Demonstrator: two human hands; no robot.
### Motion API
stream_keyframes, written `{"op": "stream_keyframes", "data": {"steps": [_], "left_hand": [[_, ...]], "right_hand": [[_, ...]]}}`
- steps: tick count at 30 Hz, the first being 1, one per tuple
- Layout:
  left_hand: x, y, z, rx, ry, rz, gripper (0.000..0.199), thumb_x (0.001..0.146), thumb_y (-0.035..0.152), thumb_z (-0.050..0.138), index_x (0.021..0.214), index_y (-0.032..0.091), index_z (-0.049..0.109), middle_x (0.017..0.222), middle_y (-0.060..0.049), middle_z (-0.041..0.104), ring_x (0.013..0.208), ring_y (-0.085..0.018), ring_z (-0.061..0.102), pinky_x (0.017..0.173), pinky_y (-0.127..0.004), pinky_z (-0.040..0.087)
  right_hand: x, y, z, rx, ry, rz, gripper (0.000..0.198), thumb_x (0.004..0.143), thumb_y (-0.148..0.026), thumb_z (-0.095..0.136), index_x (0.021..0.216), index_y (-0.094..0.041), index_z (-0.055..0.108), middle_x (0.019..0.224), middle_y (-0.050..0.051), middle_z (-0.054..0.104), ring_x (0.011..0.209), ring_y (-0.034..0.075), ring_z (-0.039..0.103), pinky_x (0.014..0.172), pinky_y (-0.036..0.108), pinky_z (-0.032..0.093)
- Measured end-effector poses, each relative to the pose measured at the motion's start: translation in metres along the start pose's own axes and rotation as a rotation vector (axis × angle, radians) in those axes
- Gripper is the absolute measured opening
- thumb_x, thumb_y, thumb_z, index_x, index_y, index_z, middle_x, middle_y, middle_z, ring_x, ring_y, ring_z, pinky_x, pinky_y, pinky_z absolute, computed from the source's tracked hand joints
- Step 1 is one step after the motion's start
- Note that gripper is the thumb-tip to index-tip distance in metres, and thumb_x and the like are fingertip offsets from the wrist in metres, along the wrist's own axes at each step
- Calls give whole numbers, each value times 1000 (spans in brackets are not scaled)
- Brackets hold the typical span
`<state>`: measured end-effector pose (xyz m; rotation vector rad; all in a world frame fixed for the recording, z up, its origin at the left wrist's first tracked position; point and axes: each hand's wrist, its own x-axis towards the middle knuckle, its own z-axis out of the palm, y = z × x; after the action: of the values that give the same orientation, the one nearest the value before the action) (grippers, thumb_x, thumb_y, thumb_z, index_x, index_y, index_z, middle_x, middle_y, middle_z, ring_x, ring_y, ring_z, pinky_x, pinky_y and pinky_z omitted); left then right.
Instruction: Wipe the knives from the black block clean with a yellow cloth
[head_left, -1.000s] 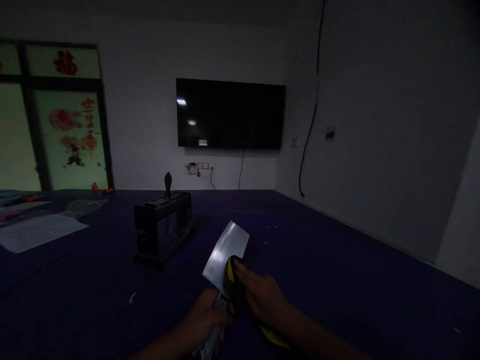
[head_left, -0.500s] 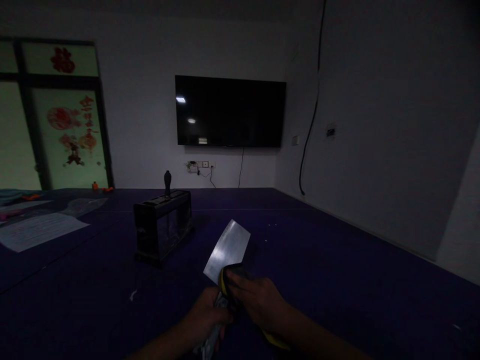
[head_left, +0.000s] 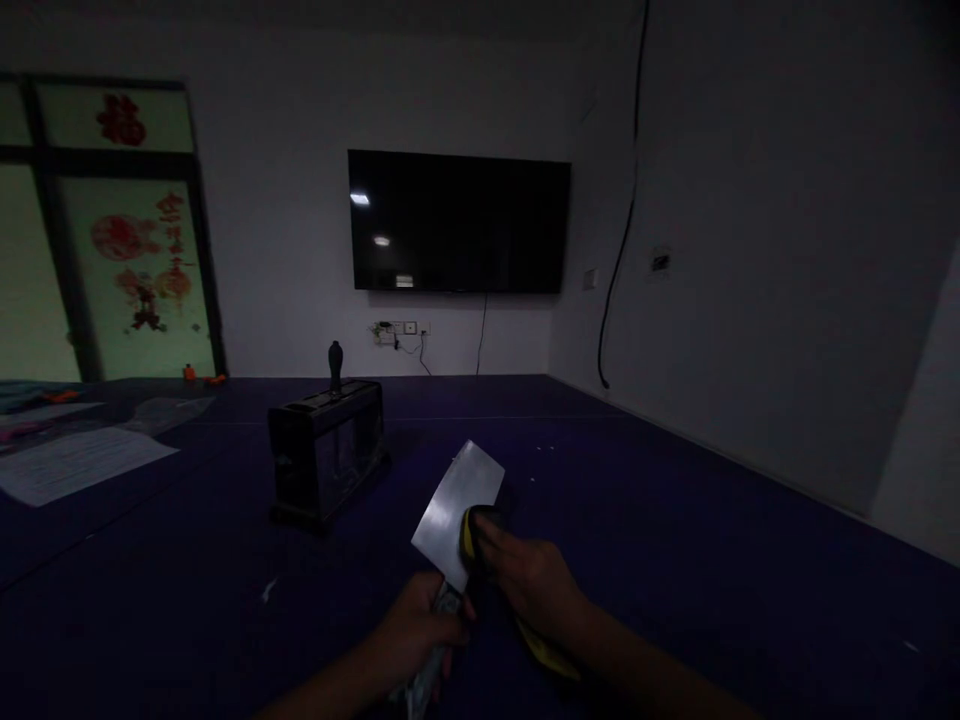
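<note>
My left hand point(head_left: 420, 625) is closed round the grey handle of a cleaver point(head_left: 459, 505), whose broad shiny blade points up and away from me. In my right hand point(head_left: 536, 580) is a black-and-yellow item point(head_left: 480, 530), its rounded end against the right side of the blade near the handle. A yellow-edged length of it shows below my wrist; whether it is a folded cloth or a hand tool I cannot tell in this dim light. Ahead to the left stands a dark knife block point(head_left: 326, 455) with clear sides and one black handle point(head_left: 335, 365) sticking up.
Everything rests on a dark purple tabletop point(head_left: 637, 560). Printed paper point(head_left: 82, 465) and a plastic bag point(head_left: 169, 412) lie at the left, with small orange items point(head_left: 202, 375) behind. Small white scraps point(head_left: 268, 590) dot the surface. A television point(head_left: 459, 222) hangs on the far wall.
My right hand has slid the black-and-yellow item up and slightly right along the blade, so more metal shows near the handle. My left hand has barely shifted.
</note>
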<state>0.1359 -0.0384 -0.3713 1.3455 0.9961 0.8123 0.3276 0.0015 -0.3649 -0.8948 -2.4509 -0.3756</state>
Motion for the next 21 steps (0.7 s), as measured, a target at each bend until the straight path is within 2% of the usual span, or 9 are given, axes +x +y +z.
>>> {"op": "stream_keyframes", "data": {"steps": [3,10,17,21], "left_hand": [[1,-2,-1,9,30,-36,28,54,20,53,82,16,54,39,9,46,28,-9,38,29,-18,33],[1,0,1,24,30,-35,27,51,22,52,78,16,53,37,8,45,28,-9,37,26,-17,32],[4,-1,0,-10,19,-8,24,50,20,53,73,15,54,39,8,47,27,-9,39,27,-17,31],[6,-4,-1,-5,23,3,22,49,19,54,70,15,55,39,7,48,28,-9,40,27,-17,30]], "right_hand": [[1,1,0,-4,-6,39,45,77,-6,39,115,-18,59,136,10,45,92,18,66,71,25,53],[0,-1,5,-56,-17,5,47,78,-6,38,119,-18,56,138,11,43,87,18,67,67,27,54],[1,-14,-5,-55,-44,-154,48,82,-8,35,125,-18,51,136,10,45,82,18,67,60,28,53],[2,-17,-10,-3,-53,-216,48,82,-10,35,128,-17,48,137,10,45,89,19,65,63,28,53]]}}
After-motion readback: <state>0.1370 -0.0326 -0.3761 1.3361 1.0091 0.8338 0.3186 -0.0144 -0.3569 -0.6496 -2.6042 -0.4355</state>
